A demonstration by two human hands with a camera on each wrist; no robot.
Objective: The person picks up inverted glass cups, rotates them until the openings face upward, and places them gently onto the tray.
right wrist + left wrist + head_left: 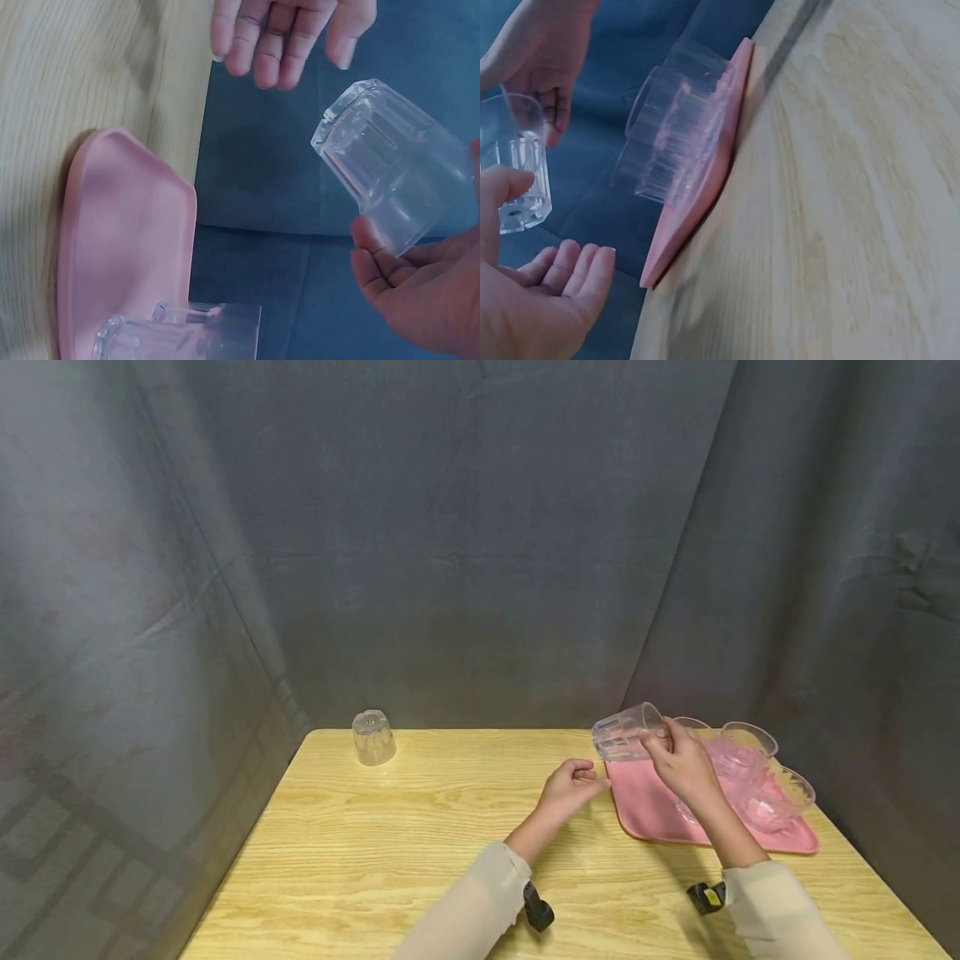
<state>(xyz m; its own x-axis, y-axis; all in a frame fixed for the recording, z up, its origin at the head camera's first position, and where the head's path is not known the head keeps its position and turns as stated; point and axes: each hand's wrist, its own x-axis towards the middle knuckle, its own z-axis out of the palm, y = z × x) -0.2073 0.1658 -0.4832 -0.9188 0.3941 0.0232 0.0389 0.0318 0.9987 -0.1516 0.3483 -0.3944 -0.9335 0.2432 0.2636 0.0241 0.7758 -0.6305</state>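
My right hand (686,768) grips a clear plastic cup (621,737) near its rim and holds it in the air, tilted on its side with the base pointing left. In the right wrist view, fingers and thumb pinch this cup (397,161) by the mouth end. Close to the base, my left hand (564,789) hovers with the palm up and fingers loosely bent, holding nothing; the right wrist view shows it apart from the cup. Below the right hand, several more clear cups (767,806) stand on a pink tray (648,806), partly hidden by the right arm.
Another clear cup (373,742) stands upside down at the far left of the wooden table (390,843). Grey cloth curtains (465,543) hang behind the table and along both sides. The tray lies near the table's right edge.
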